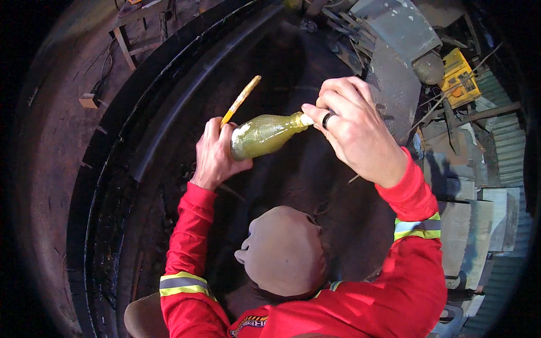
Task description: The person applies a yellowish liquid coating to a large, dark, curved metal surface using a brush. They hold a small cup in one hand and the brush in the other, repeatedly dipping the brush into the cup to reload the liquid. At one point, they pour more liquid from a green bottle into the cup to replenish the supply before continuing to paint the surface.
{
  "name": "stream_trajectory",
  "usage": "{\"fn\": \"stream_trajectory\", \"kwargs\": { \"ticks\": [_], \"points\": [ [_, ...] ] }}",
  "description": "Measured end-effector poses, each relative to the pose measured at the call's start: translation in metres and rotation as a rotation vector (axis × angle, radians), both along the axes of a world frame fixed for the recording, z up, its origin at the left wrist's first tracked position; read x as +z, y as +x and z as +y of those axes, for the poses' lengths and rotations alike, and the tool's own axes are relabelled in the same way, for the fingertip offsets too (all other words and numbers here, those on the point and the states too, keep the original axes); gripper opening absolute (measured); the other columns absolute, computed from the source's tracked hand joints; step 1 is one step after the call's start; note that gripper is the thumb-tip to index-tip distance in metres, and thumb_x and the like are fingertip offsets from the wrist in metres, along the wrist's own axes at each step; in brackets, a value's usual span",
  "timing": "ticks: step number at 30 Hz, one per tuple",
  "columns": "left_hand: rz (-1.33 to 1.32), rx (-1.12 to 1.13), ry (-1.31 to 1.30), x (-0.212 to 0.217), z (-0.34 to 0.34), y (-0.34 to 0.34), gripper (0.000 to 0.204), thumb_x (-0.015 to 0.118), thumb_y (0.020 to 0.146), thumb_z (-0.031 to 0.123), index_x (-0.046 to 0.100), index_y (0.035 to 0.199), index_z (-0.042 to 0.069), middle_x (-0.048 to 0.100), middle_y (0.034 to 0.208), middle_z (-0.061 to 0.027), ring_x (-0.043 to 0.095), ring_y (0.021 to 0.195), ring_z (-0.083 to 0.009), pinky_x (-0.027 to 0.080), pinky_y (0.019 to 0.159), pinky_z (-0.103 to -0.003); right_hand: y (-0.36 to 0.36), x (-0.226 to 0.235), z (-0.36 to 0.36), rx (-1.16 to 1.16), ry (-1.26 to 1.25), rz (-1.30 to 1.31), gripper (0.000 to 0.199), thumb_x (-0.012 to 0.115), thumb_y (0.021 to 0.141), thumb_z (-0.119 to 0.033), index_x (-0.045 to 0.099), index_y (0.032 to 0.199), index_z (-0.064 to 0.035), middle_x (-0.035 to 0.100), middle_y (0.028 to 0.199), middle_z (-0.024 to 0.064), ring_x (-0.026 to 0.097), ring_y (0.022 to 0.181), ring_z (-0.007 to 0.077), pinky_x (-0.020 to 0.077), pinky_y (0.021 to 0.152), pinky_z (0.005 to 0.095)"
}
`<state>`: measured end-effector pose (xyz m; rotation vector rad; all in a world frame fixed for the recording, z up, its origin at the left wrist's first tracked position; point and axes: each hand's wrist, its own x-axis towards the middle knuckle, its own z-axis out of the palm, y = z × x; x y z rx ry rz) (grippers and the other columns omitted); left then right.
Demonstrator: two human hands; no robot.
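Note:
My left hand point(216, 147) is closed round the base of a translucent yellow-green bottle point(264, 137), which lies nearly level with its neck pointing right. White smears show on its side. The same hand also holds a yellow stick point(241, 100) with a worn, pale upper part, jutting up and to the right past the fingers. At the bottle's mouth, my right hand point(350, 125) pinches a small white piece point(306, 119) between thumb and fingers. Whether that piece is a cap or a stopper, I cannot tell.
Below the bottle is my bent knee point(284, 250). A dark curved metal rim point(129, 141) sweeps along the left. Sheet metal point(397, 28), a yellow case point(459, 78), rods and flat boards point(455, 228) crowd the right side. A wooden stand point(124, 48) is at upper left.

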<state>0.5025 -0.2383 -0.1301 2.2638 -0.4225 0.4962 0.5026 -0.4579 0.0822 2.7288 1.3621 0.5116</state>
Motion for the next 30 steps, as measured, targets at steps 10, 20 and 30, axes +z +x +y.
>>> {"fn": "stream_trajectory", "kwargs": {
  "ticks": [10, 20, 30],
  "points": [
    [0.011, 0.039, -0.100, 0.001, -0.002, -0.008, 0.065, 0.084, 0.047, 0.023, 0.058, 0.103, 0.004, 0.051, 0.102, -0.0162, 0.060, 0.089, -0.0372, 0.054, 0.071, -0.046, -0.004, -0.030, -0.008, -0.049, 0.387, 0.075, 0.032, 0.065, 0.073, 0.006, 0.072, 0.103, -0.0039, 0.065, 0.099, 0.0082, 0.057, 0.108, 0.0273, 0.0408, 0.092, 0.0394],
    [0.048, 0.012, -0.133, -0.002, -0.023, -0.013, 0.066, 0.085, 0.047, 0.024, 0.057, 0.103, 0.004, 0.052, 0.100, -0.0151, 0.060, 0.086, -0.0366, 0.054, 0.070, -0.046, -0.009, -0.030, -0.020, -0.070, 0.343, 0.087, 0.042, 0.058, 0.071, 0.009, 0.070, 0.109, -0.0037, 0.063, 0.105, 0.0094, 0.054, 0.116, 0.0291, 0.0397, 0.096, 0.0409],
    [0.038, -0.218, -0.429, -0.010, -0.060, -0.001, 0.081, 0.095, 0.042, 0.031, 0.056, 0.110, 0.010, 0.055, 0.109, -0.0150, 0.056, 0.099, -0.0374, 0.052, 0.081, -0.046, -0.040, 0.002, -0.037, -0.204, 0.062, -0.037, 0.038, 0.051, 0.087, -0.002, 0.067, 0.121, -0.0087, 0.063, 0.122, 0.0161, 0.051, 0.126, 0.0361, 0.0357, 0.109, 0.0474]
  ]
}}
